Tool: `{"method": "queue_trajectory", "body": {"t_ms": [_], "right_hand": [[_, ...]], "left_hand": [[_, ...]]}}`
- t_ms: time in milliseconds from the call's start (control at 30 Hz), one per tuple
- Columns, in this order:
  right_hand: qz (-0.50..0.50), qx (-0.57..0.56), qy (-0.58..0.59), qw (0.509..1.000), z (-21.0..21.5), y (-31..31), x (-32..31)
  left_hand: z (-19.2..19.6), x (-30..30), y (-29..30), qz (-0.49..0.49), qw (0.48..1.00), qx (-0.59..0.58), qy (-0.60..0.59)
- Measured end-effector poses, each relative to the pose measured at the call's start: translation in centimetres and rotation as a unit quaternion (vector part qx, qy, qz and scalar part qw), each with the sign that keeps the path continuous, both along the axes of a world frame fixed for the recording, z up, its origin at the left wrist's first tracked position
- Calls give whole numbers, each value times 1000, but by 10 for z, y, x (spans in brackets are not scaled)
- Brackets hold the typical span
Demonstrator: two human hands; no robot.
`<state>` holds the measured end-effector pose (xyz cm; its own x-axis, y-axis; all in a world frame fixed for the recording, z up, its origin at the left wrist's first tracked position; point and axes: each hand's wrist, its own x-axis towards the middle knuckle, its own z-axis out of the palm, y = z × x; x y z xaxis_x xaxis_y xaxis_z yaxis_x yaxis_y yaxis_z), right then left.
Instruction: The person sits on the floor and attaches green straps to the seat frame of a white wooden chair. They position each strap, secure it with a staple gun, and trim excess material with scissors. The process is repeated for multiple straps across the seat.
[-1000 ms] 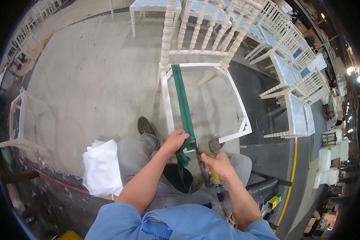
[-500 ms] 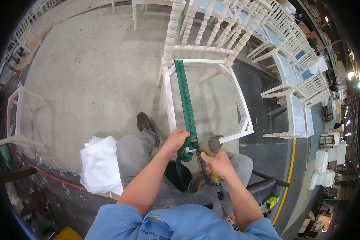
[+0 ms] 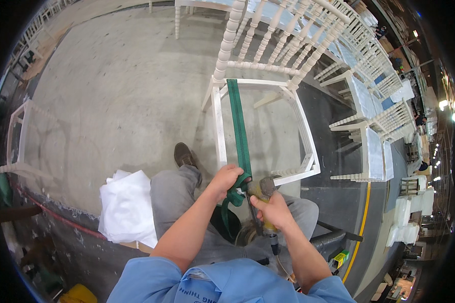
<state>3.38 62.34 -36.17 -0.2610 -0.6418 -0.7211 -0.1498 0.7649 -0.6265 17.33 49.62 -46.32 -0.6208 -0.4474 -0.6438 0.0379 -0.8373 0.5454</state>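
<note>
In front of me stands a white chair frame [image 3: 218, 126] with an open seat and a back of turned spindles. A green webbing strap [image 3: 239, 121] runs along the left part of the seat opening, from the rear rail to the front rail. My left hand [image 3: 226, 181] is closed on the strap at the front rail, where its loose end loops and hangs down. A yellow pneumatic staple gun [image 3: 272, 219] with a grey head is gripped in my right hand [image 3: 274, 209]. Its head is beside the strap at the front rail; whether it touches is hidden.
White folded cloth [image 3: 129, 207] lies by my left leg. Rows of white chairs [image 3: 371, 151] stand at the right, beyond a yellow floor line [image 3: 357, 242]. Another chair frame [image 3: 20, 136] is at the far left. An air hose [image 3: 284, 266] trails from the gun.
The chair frame appears slightly farther right and lower in view, its back most of all. Both hands keep nearly the same place and the same holds.
</note>
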Motion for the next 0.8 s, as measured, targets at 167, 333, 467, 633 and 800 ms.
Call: {"method": "queue_trajectory", "body": {"t_ms": [167,333,467,633,800], "right_hand": [[-9,-16,-20,1000,0,-2,5],[-86,-56,-37,994,47,29,-22],[-207,-173,7,963,112,104,-82],[-338,-147,160,916,161,228,-158],[-516,-105,84,846,132,366,-189]], "left_hand": [[4,3,-1,-11,1000,1,5],[3,11,-3,-51,998,-20,1],[20,6,10,-94,993,-65,12],[20,3,33,-138,951,-274,-32],[15,-1,60,-203,863,-452,-96]]}}
